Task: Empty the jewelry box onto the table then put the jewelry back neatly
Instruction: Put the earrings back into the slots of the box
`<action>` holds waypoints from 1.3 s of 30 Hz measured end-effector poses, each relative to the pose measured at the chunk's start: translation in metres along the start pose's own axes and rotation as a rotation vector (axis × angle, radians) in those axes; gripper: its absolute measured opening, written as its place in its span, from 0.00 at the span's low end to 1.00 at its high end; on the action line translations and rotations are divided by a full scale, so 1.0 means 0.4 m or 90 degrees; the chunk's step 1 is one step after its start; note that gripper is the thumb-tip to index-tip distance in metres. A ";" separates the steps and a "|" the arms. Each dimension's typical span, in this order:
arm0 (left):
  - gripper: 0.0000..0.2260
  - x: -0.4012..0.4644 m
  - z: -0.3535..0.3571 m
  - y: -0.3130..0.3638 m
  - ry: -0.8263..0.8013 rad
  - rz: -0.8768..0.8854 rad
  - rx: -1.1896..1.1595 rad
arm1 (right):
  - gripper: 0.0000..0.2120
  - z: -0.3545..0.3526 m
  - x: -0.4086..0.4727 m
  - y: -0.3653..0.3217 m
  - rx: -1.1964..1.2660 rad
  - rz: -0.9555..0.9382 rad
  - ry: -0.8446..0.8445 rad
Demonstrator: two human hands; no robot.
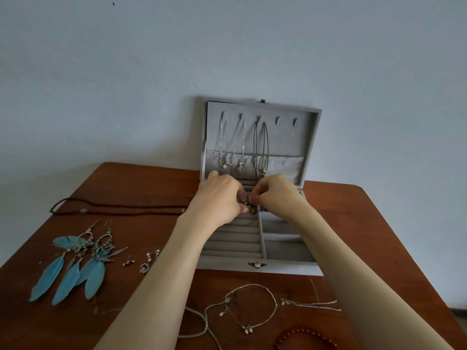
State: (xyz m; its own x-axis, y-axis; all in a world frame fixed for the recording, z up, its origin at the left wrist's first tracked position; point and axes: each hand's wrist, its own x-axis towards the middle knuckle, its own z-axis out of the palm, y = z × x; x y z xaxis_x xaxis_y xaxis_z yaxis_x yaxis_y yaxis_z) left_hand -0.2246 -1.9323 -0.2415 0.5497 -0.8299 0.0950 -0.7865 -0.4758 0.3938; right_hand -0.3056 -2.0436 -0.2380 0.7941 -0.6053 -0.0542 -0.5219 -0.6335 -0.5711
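Pale blue wall stands behind my brown worktop (353,223), against which the grey jewelry box (285,267) leans its open lid. My left hand (219,200) and right hand (274,195) meet over the ring rolls, fingers of both curled, pinching a small dark metal piece (249,204); my knuckles hide most of it, so I cannot tell what it is. Three necklaces (232,147) hang inside the lid. Blue feather earrings (75,261) lie left, near the worktop's edge. A red bead bracelet (303,337) is cut off at the bottom. No writing is readable anywhere.
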 end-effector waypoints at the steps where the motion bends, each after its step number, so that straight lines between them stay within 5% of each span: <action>1: 0.11 0.000 0.000 0.000 -0.004 0.000 0.005 | 0.13 0.003 -0.001 -0.001 -0.002 0.001 0.008; 5: 0.15 -0.012 -0.007 0.001 -0.013 0.018 0.035 | 0.03 0.005 -0.033 0.005 0.004 -0.031 0.031; 11: 0.15 -0.099 -0.032 -0.020 0.083 0.054 0.039 | 0.08 0.003 -0.128 0.000 0.005 -0.109 0.122; 22: 0.10 -0.324 -0.121 -0.200 0.068 -0.087 0.035 | 0.09 0.108 -0.258 -0.197 0.011 -0.267 0.011; 31: 0.11 -0.379 -0.105 -0.248 0.124 -0.103 0.051 | 0.13 0.201 -0.248 -0.252 -0.228 -0.230 0.044; 39: 0.12 -0.366 -0.069 -0.236 0.137 -0.098 0.076 | 0.12 0.229 -0.229 -0.260 -0.270 -0.215 0.046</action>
State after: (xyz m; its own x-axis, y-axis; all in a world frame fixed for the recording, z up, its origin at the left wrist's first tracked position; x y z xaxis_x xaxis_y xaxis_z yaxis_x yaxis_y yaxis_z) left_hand -0.2232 -1.7577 -0.2672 0.7019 -0.6709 0.2394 -0.7101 -0.6324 0.3097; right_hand -0.2957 -1.8782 -0.2487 0.9235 -0.3570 0.1400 -0.3335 -0.9280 -0.1662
